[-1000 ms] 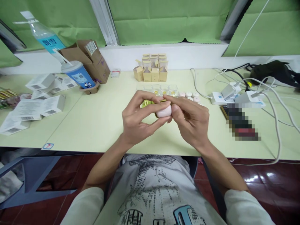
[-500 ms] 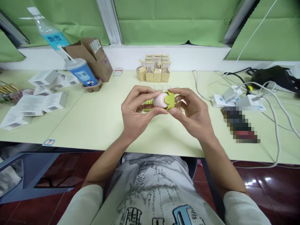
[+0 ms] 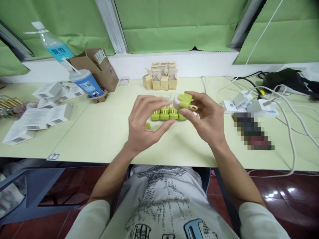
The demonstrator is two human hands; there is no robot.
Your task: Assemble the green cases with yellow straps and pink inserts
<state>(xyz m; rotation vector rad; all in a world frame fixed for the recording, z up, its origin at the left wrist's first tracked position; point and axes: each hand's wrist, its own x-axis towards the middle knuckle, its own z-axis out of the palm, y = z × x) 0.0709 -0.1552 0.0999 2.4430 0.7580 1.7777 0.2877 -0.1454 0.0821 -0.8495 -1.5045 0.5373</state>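
My right hand (image 3: 206, 116) pinches a small green case (image 3: 185, 100) between thumb and fingers, above the table. A pale pink rounded piece (image 3: 176, 103) shows at the case's left end, and a yellowish loop hangs near my fingers. My left hand (image 3: 143, 124) is open to the left of it, thumb and fingers spread, holding nothing. Behind and below the hands, several similar green cases (image 3: 164, 116) with loops stand in rows, partly hidden. Another green piece (image 3: 148, 125) peeks out by my left hand.
Small open cartons (image 3: 160, 82) stand at the back of the table (image 3: 104, 139). To the left are a brown box (image 3: 109, 74), a blue cup (image 3: 88, 86), a bottle (image 3: 58, 49) and white boxes (image 3: 33, 114). A power strip (image 3: 230, 107) with cables lies right.
My left hand has let go of the green case and moved slightly away, its fingers now apart. The case, in my right hand alone, is tilted, and the rows of green cases show more.
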